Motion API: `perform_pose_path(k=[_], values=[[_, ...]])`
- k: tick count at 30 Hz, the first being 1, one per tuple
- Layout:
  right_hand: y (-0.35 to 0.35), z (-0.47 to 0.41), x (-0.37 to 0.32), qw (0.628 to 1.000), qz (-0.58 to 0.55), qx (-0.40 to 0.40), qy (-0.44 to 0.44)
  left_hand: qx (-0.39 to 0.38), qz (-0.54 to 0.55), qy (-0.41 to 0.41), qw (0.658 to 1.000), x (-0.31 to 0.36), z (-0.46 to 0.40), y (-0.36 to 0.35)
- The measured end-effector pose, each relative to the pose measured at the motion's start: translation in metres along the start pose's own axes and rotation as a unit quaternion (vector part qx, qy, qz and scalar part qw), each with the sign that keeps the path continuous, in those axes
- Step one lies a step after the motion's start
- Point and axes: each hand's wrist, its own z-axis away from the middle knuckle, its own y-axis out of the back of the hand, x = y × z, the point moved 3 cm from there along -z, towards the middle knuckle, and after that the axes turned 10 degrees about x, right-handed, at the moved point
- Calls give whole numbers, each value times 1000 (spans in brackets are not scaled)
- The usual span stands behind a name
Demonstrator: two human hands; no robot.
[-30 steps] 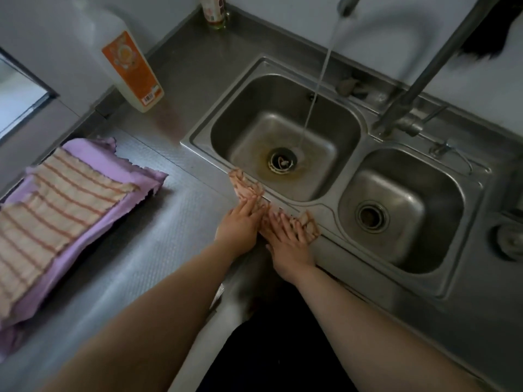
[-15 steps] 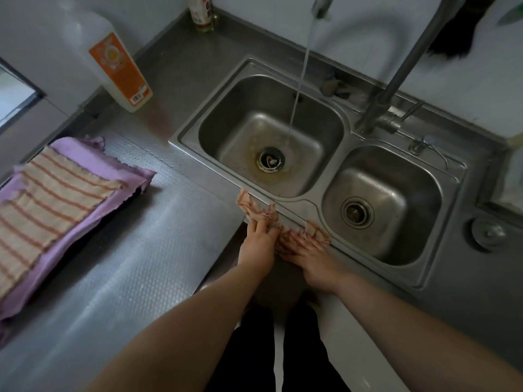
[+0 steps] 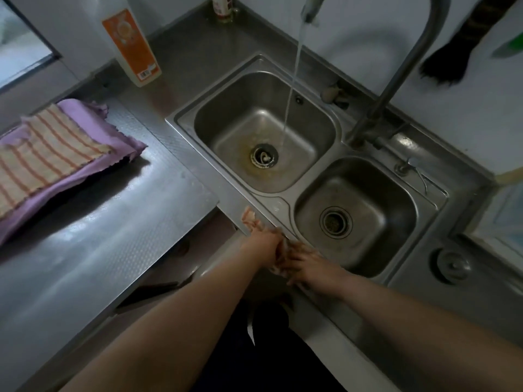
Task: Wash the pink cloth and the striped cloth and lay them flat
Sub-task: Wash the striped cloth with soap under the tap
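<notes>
Stainless steel counter [image 3: 93,250] fills the left of your view, running up to a pale wall; at its far left the striped cloth [image 3: 45,154] lies spread flat on top of the pink cloth [image 3: 113,137], whose purple-pink edges show around it on the right and near sides; behind them, against the wall, stands a white bottle with an orange label [image 3: 130,43]; further along you have the double sink [image 3: 283,202], where a thin stream of water [image 3: 291,89] falls from the tap spout [image 3: 311,7] into the left basin [image 3: 268,131] and lands just beside the drain; the right basin [image 3: 356,216] sits nearer you and takes no stream; at the sink's near rim your left hand [image 3: 263,244] and your right hand [image 3: 305,264] meet, touching each other, both curled onto a small crumpled patterned rag [image 3: 250,219] bunched between them; one end of the rag sticks out beyond your left fingers onto the rim; the blur hides exactly how your fingers wrap it; a sink plug [image 3: 452,264] rests on the counter at the far right.
</notes>
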Motion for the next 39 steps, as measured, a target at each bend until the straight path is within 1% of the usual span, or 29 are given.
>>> perform_pose_path(k=[3,5,7,9,11,12,13,14,15,16,17,18,19,20,21,22,23,24,26,27,29,30,31,32,33,34,35,36,39], values=[[13,7,18,998,46,5,38,-29,58,3,998,7,-10,16],[26,-2,39,996,87,-15,-4,-9,90,4,996,3,-18,30],[57,-15,51,990,120,8,-79,33,138,13,990,-1,-26,48],[93,-31,61,981,95,35,-166,72,189,26,979,-5,-37,71],[129,-52,65,967,7,130,-219,127,216,45,967,-14,-48,100],[147,-61,65,946,-71,189,-254,152,229,57,960,-19,-53,116],[162,-71,68,907,-169,246,-297,170,243,73,952,-25,-59,131],[173,-83,74,849,-273,294,-344,187,254,89,945,-31,-65,147],[184,-94,79,773,-376,331,-389,197,270,106,937,-37,-73,160],[193,-106,87,684,-472,363,-421,202,303,122,923,-43,-82,172],[205,-119,94,594,-559,385,-432,207,363,137,898,-48,-93,184],[215,-135,100,511,-633,395,-427,202,447,152,858,-51,-102,196],[226,-149,103,447,-688,390,-418,184,545,162,802,-52,-110,208],[235,-164,105,407,-720,384,-409,156,636,160,739,-51,-118,219],[246,-176,102,382,-741,385,-396,128,701,149,685,-50,-126,230],[255,-190,103,365,-755,389,-382,106,733,142,657,-49,-134,243],[262,-202,104,353,-759,402,-372,88,749,131,643,-48,-142,254],[269,-212,105,347,-755,417,-368,89,751,124,642,-47,-148,265],[279,-226,102,359,-725,449,-379,120,753,120,636,-49,-162,285],[282,-230,97,392,-699,464,-376,147,750,126,632,-50,-168,293],[290,-240,81,495,-640,463,-362,170,749,138,626,-44,-175,306],[293,-244,76,540,-619,456,-343,170,734,132,644,-38,-177,310],[298,-244,72,569,-600,459,-325,153,716,125,669,-28,-178,311],[302,-246,76,583,-579,472,-318,142,684,112,706,-21,-182,310],[308,-248,82,583,-566,486,-322,132,666,120,724,-15,-184,308],[316,-247,88,575,-552,500,-339,115,676,132,716,-11,-185,306],[322,-245,94,569,-533,505,-371,102,700,159,688,-8,-184,304],[326,-244,102,563,-518,506,-398,89,707,172,681,-6,-183,302],[335,-240,118,540,-517,514,-420,109,699,168,687,3,-186,299]])
